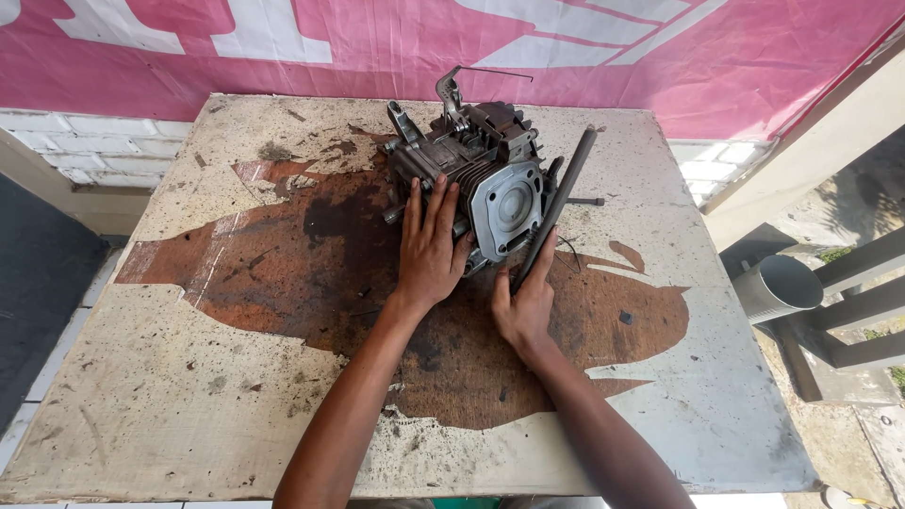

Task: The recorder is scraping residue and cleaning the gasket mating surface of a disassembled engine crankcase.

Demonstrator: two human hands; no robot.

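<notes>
Honestly, standing next to this I'd be a bit nervous about that small engine block (476,174). It sits toward the far edge of the bench (189,396), roughly centred, with its round cylinder opening tipped toward the person. The left hand (429,250) lies flat against the near-left side of the engine, fingers spread and pressing on the fins, not wrapped around anything. The right hand (525,302), just near-right of the engine, has its grip pinched around the lower end of a long dark bar (558,203) that leans up along the engine's right face.

What could go wrong — the engine looks propped at a tilt, and only that open palm steadies it. The bench top around it is stained dark, maybe oily, so a hard push on the bar might slide or roll the whole block away from the hand. The bar itself is held only at the bottom; if it slips off the engine's edge, the knuckles are right beside the casting.

Hard to make out: I can't tell whether the bar's upper end is seated on anything or just resting there. The engine's far side and underside are hidden, so what it rests on is a guess. A thin wire lever sticks up from the top, and behind the engine a small rod pokes out — unclear what it belongs to.
</notes>
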